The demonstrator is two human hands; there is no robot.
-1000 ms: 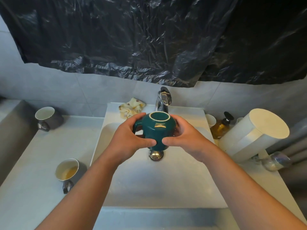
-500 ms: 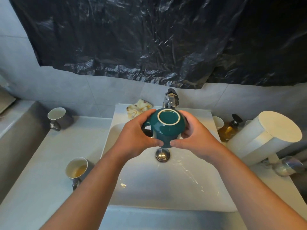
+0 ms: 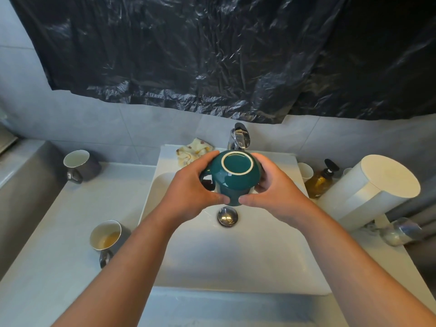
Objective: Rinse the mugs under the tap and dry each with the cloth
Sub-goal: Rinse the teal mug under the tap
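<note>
A teal mug (image 3: 232, 179) hangs upside down over the white sink (image 3: 236, 251), its base ring facing me. My left hand (image 3: 188, 190) grips its left side by the handle, and my right hand (image 3: 273, 190) grips its right side. The chrome tap (image 3: 239, 138) stands just behind the mug. A yellowish spotted cloth (image 3: 192, 151) lies crumpled on the sink's back rim, left of the tap. Two grey mugs stand on the counter at left: one (image 3: 80, 165) far back, one (image 3: 107, 237) nearer with brownish liquid inside.
The chrome drain plug (image 3: 227, 215) sits below the mug. Right of the sink are a small white cup (image 3: 305, 171), an amber pump bottle (image 3: 322, 179), a large white cylinder (image 3: 375, 192) and a glass jar (image 3: 401, 231) lying on its side. Black plastic sheeting covers the wall above.
Both hands have tipped the teal mug further over, so its base now faces me fully. Water streaks seen in the basin half a second ago have faded.
</note>
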